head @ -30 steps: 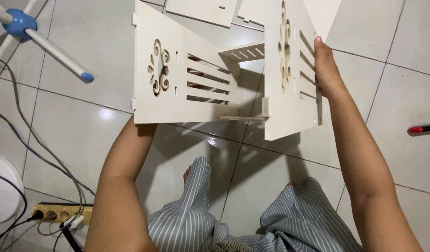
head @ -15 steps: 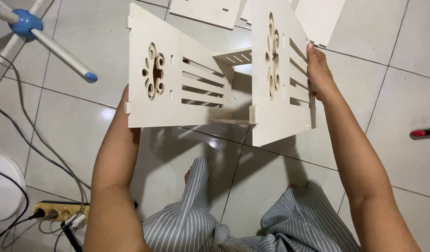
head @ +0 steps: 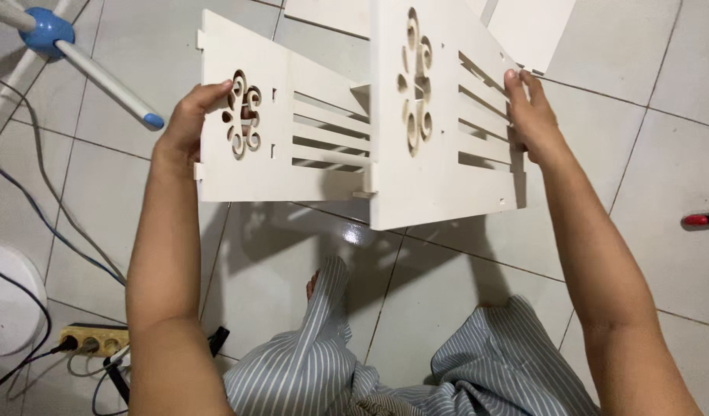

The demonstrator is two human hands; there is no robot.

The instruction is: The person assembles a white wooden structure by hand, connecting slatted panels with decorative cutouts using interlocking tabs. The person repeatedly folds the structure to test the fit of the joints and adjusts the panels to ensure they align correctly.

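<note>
Left hand [head: 186, 123] now gripping panel [head: 269, 166]

Pale tiled floor [head: 662, 115], red pen [head: 702, 219], power strip [head: 92, 339], cables [head: 38, 208], flat white panels [head: 524, 27]

We see two matt white cut-out panels [head: 354, 131], smooth like painted board, over glossy grey floor tiles [head: 678, 139] that catch the light. Below, our striped trousers [head: 385, 362] look like soft woven cloth, and the yellowish power strip [head: 92, 339] looks plastic.
</note>
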